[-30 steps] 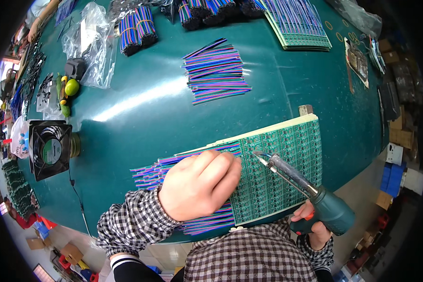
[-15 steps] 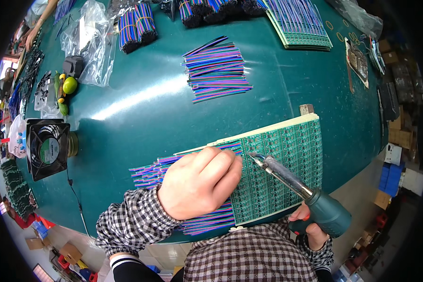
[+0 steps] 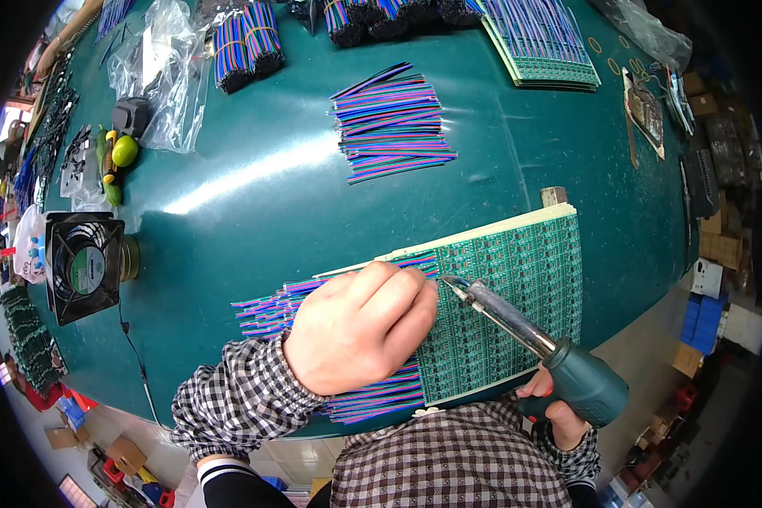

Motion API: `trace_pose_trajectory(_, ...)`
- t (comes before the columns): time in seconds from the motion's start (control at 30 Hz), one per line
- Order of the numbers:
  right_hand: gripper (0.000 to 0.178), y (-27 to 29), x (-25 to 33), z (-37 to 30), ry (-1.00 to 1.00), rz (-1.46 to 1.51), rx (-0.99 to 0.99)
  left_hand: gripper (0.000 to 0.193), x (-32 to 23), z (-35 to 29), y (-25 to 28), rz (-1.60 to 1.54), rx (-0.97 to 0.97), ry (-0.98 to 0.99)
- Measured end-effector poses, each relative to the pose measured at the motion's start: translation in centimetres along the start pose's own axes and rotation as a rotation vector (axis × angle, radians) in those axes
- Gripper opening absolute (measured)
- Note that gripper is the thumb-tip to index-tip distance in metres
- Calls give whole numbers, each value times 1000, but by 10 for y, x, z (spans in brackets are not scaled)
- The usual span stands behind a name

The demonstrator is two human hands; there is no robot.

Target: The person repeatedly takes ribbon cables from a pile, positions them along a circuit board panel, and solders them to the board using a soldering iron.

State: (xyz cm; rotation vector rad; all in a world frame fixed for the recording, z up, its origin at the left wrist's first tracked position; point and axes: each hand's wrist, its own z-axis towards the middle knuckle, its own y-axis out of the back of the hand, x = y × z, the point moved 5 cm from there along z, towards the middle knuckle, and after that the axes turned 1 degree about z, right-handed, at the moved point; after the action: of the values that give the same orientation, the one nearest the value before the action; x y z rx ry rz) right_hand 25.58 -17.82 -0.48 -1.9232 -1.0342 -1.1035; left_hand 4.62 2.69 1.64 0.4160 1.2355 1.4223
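Between my two hands lies a green circuit board panel (image 3: 508,296), with rows of small boards. Multicoloured wires (image 3: 377,404) run along its left edge and stick out leftward. My left hand (image 3: 356,330) rests over these wires, fingers curled and pinched at the board's edge; its fingertips and the wire they grip are mostly hidden. My right hand (image 3: 571,426) is closed round the handle of a green soldering gun (image 3: 586,385). The gun's metal barrel slants up and left, its tip just beside my left fingertips, at the wire ends on the panel.
A loose pile of cut wires (image 3: 394,127) lies farther back. Beyond are tied wire bundles (image 3: 247,46) and stacked wired panels (image 3: 542,42). A black fan (image 3: 85,267) stands left, near a yellow-green fruit (image 3: 124,151) and a plastic bag (image 3: 173,85). A wooden block (image 3: 553,196) touches the panel's far edge.
The soldering gun has shifted slightly left, its tip now closer to my left fingertips. My left hand stays nearly still on the wires.
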Motion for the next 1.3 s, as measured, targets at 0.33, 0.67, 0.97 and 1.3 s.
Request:
trace_pose_trajectory(0.33,72,1,-3,-1,32,-6,23,35,0,1,0,-3,9,3)
trace_pose_trajectory(0.67,60,-10,10,-1,-16,-127,48,34,0,0,0,7,16,4)
trace_pose_trajectory(0.97,69,-14,13,-1,12,-117,28,33,0,0,0,19,10,6)
trace_pose_trajectory(1.3,59,-6,7,-3,-24,-128,81,34,0,-2,-1,36,4,-43)
